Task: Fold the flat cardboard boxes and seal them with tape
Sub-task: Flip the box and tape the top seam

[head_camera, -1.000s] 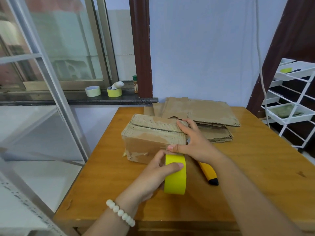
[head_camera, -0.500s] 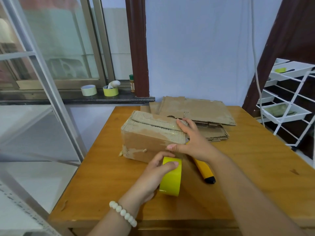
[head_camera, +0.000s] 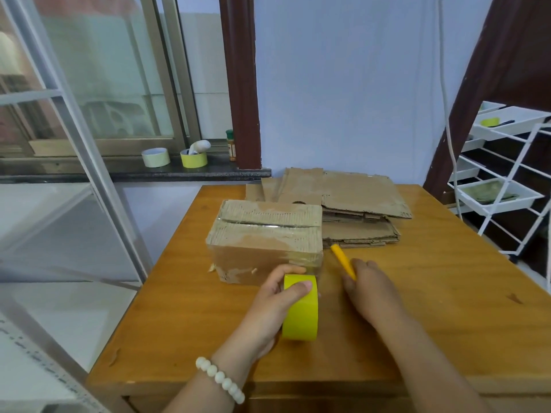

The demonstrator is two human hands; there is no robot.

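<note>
Wooden table (head_camera: 447, 278): folded box (head_camera: 265, 242) mid-left, flat cardboard stack (head_camera: 357, 210) just behind it, near the blue wall. Left hand (head_camera: 275, 304) grips yellow tape roll (head_camera: 299, 311) at the box front. Right hand (head_camera: 369, 290) covers yellow cutter (head_camera: 343, 259), grip unclear; white rack (head_camera: 507, 186) at right.

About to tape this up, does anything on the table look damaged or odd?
The box looks worn: its top paper is peeled, baring the corrugation, and small scraps lie by its lower left corner. The flat stack behind has ragged edges.
</note>
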